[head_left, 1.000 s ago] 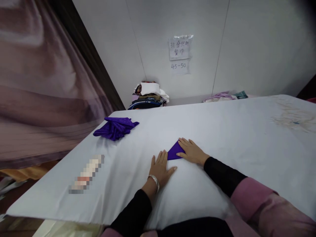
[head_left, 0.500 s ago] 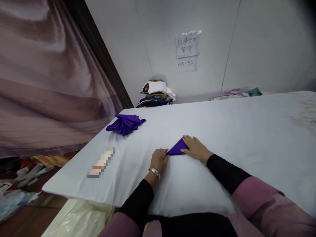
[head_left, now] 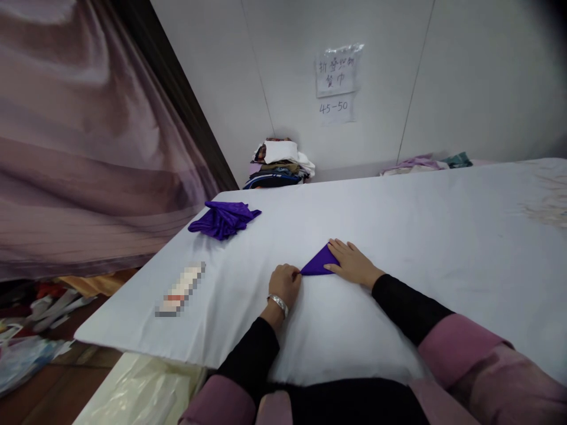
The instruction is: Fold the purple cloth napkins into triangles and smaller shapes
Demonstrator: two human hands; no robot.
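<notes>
A purple cloth napkin (head_left: 319, 262), folded into a flat triangle, lies on the white-covered table (head_left: 381, 348) in front of me. My left hand (head_left: 284, 284), with a silver bangle at its wrist, pinches the napkin's pointed left corner between thumb and forefinger. The other fingers are curled in. On the napkin's right part my right hand (head_left: 352, 263) lies flat with fingers stretched out, hiding that end of the cloth.
Farther left sits a crumpled heap of purple cloth (head_left: 225, 219). Nearer is a pixelated oblong item (head_left: 181, 290). Folded clothes (head_left: 280, 164) are piled at the wall behind, with more cloths (head_left: 416, 164) to the right. A pale plastic bag (head_left: 146, 389) is below the front left edge.
The fingers of my left hand have drawn in to a tighter pinch at the napkin's left corner. My right hand stays flat on the cloth. The view has shifted slightly.
</notes>
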